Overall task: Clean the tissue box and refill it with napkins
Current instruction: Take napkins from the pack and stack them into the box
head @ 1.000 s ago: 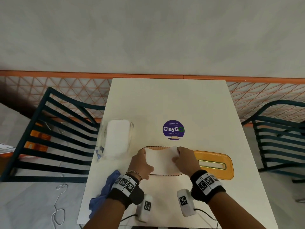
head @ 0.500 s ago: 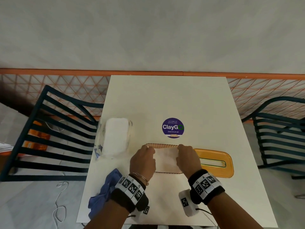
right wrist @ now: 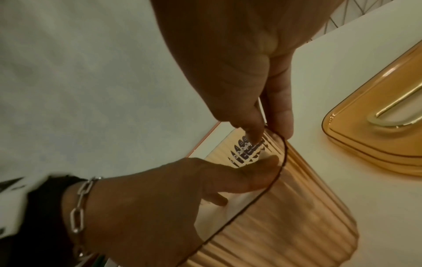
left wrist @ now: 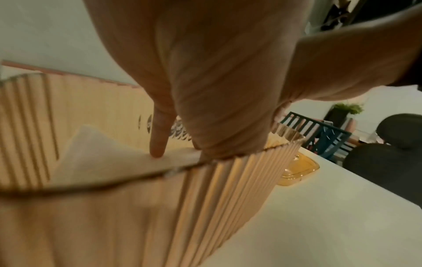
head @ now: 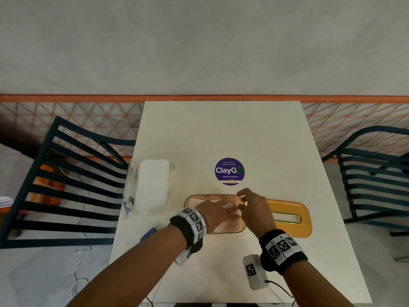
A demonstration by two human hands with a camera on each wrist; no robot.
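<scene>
The amber ribbed tissue box (head: 199, 197) stands open-topped at the table's near middle. My left hand (head: 221, 210) reaches down into it, and its straight fingers (left wrist: 158, 142) press on the white napkins (left wrist: 102, 155) lying inside. My right hand (head: 242, 200) is at the box's right end and pinches the rim (right wrist: 282, 144), one finger inside and one outside. The box's amber lid (head: 287, 209) with its slot lies flat on the table just right of the box (right wrist: 297, 207).
A clear-wrapped pack of white napkins (head: 152, 185) lies left of the box. A blue cloth (head: 148, 232) sits near the table's front left edge. A purple round sticker (head: 229, 171) is behind the box. Dark slatted chairs (head: 66, 185) flank the white table (head: 221, 134).
Both hands lowered a white napkin stack into the box. Now the left hand is inside pressing it down, and the right hand has shifted to the box's right rim.
</scene>
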